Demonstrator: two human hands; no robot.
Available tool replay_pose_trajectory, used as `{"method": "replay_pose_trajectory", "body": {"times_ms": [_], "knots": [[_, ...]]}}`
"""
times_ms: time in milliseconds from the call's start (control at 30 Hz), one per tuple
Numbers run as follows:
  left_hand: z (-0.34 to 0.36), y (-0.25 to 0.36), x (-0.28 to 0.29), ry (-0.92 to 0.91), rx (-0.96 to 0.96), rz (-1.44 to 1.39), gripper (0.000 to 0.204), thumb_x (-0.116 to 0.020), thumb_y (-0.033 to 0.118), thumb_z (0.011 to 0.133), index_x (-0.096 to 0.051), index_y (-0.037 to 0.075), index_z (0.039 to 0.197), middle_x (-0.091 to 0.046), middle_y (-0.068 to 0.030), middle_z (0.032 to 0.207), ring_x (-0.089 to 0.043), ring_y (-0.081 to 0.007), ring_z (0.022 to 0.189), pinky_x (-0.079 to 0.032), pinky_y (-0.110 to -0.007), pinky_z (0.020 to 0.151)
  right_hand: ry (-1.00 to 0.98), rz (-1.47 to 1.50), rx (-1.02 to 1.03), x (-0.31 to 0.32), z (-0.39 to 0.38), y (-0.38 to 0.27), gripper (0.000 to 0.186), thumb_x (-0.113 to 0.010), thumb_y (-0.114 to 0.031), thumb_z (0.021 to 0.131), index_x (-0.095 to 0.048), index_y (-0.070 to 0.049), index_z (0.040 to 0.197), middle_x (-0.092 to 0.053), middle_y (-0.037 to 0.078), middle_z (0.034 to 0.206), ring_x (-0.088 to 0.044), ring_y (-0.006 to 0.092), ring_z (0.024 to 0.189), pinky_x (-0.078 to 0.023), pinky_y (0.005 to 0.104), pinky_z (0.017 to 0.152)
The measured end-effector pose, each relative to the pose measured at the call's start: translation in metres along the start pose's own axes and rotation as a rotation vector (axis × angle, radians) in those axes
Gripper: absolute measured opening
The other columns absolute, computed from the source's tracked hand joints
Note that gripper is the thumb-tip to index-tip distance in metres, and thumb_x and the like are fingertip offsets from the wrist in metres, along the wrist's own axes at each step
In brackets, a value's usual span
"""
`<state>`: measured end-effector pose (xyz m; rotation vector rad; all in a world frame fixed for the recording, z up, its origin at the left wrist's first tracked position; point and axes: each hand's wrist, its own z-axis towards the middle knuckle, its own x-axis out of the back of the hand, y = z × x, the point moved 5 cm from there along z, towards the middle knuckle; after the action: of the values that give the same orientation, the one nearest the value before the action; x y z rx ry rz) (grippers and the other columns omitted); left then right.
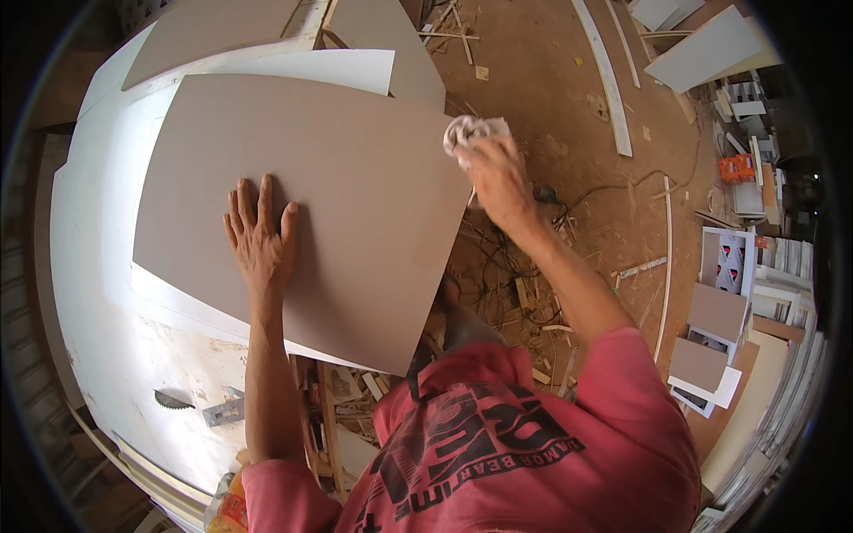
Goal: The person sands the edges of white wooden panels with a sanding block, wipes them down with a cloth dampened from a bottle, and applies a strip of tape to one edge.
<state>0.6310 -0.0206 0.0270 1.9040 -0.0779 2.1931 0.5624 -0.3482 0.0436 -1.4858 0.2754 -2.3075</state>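
Observation:
A taupe board [355, 204] lies on white panels [84, 240] on the work surface. My left hand [259, 229] rests flat on the board, fingers spread, open. My right hand [493, 178] is closed on a crumpled pale cloth [471, 131] at the board's upper right corner. Whether the cloth touches the edge, I cannot tell.
A saw blade [173, 401] lies at lower left. More panels [373, 35] lie beyond the board. The brown floor [560, 124] carries offcuts, long strips [604, 80] and cables. Small cabinet boxes [715, 302] and stacked boards [786, 355] stand at the right.

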Motion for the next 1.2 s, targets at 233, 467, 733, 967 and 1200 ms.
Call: {"method": "replay_pose_trajectory", "body": {"times_ms": [233, 467, 733, 967, 1200], "knots": [[0.000, 0.005, 0.002, -0.046, -0.004, 0.031, 0.061, -0.034, 0.057, 0.096, -0.034, 0.023, 0.147, -0.025, -0.0118, 0.154, -0.018, -0.0293, 0.144, -0.013, -0.047, 0.117, -0.072, 0.062, 0.068, -0.006, 0.023, 0.019, 0.028, -0.056, -0.003, 0.085, -0.065, -0.003, 0.112, -0.063, 0.011, 0.114, -0.052, 0.0299, 0.113, -0.044, 0.0399, 0.098], [0.000, 0.001, 0.003, -0.022, 0.022, 0.003, 0.060, -0.035, 0.058, 0.095, -0.039, 0.024, 0.145, -0.028, -0.0113, 0.153, -0.020, -0.0291, 0.144, -0.012, -0.046, 0.118, -0.152, 0.117, 0.078, 0.011, 0.007, 0.024, 0.030, -0.057, -0.001, 0.082, -0.064, -0.004, 0.111, -0.062, 0.011, 0.118, -0.051, 0.0309, 0.116, -0.044, 0.0400, 0.098], [-0.001, 0.001, 0.006, -0.038, 0.037, 0.015, 0.059, -0.036, 0.056, 0.095, -0.040, 0.022, 0.144, -0.028, -0.0113, 0.153, -0.020, -0.0290, 0.144, -0.012, -0.046, 0.117, -0.221, 0.315, -0.084, 0.018, 0.007, 0.066, 0.026, -0.060, 0.001, 0.080, -0.066, -0.003, 0.106, -0.064, 0.010, 0.106, -0.059, 0.0285, 0.101, -0.049, 0.0384, 0.085], [0.001, 0.005, 0.006, -0.044, 0.043, 0.015, 0.060, -0.038, 0.057, 0.095, -0.041, 0.022, 0.144, -0.028, -0.0098, 0.154, -0.019, -0.0277, 0.144, -0.012, -0.045, 0.118, -0.418, 0.543, -0.218, -0.007, 0.053, 0.078, 0.023, -0.061, -0.021, 0.089, -0.058, 0.000, 0.100, -0.058, 0.012, 0.096, -0.060, 0.0277, 0.085, -0.046, 0.0363, 0.076], [-0.001, 0.001, 0.008, -0.048, 0.059, 0.033, 0.060, -0.039, 0.057, 0.095, -0.040, 0.023, 0.144, -0.027, -0.0084, 0.154, -0.019, -0.0264, 0.144, -0.012, -0.044, 0.118, -0.613, 0.544, -0.293, -0.022, 0.051, 0.092, 0.030, -0.058, -0.029, 0.090, -0.052, 0.000, 0.095, -0.056, 0.017, 0.095, -0.058, 0.0312, 0.086, -0.045, 0.0400, 0.077]]}}
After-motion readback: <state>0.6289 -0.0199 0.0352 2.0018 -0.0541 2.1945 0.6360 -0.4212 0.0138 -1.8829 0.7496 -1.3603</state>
